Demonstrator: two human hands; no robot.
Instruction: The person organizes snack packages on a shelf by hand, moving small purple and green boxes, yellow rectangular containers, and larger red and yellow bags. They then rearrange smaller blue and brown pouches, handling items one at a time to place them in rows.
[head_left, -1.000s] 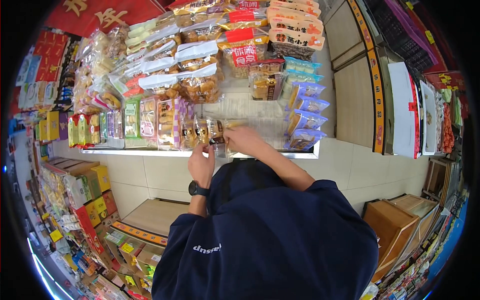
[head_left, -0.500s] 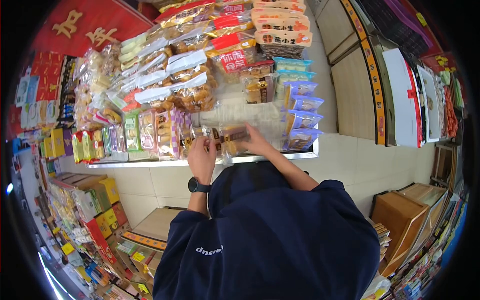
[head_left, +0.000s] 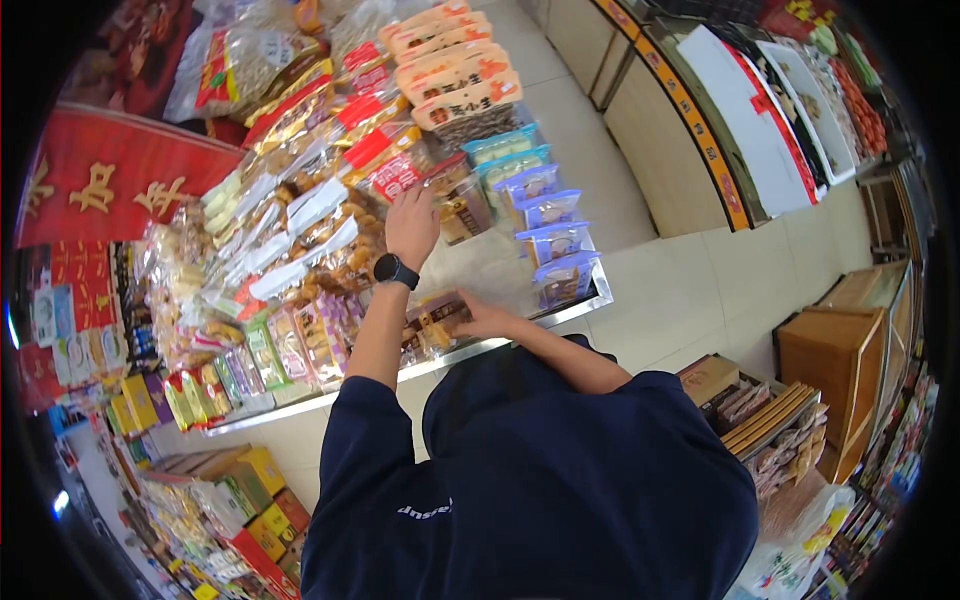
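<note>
My left hand point(head_left: 412, 228), with a black watch point(head_left: 393, 270) on its wrist, reaches over the display with fingers stretched forward. Its fingertips are by a red-labelled snack bag point(head_left: 392, 174) and the left side of a brown snack pack point(head_left: 462, 212); whether they touch either cannot be seen. Near the front edge, my right hand point(head_left: 487, 318) has its fingers on the right end of another brown clear-wrapped snack pack point(head_left: 437, 320), standing in the front row. Left of this pack are purple-checked packs point(head_left: 340, 318).
Purple packs point(head_left: 556, 243) line the right edge, with turquoise packs point(head_left: 505, 155) and orange-topped bags point(head_left: 466, 85) behind. White-topped snack bags point(head_left: 318, 232) fill the middle left. A metal rim point(head_left: 460, 355) borders the display. Wooden cabinets point(head_left: 668, 135) stand to the right.
My left hand has left the front brown pack and moved up and away over the display. My right hand stays at that pack. The view has turned, tilting the display.
</note>
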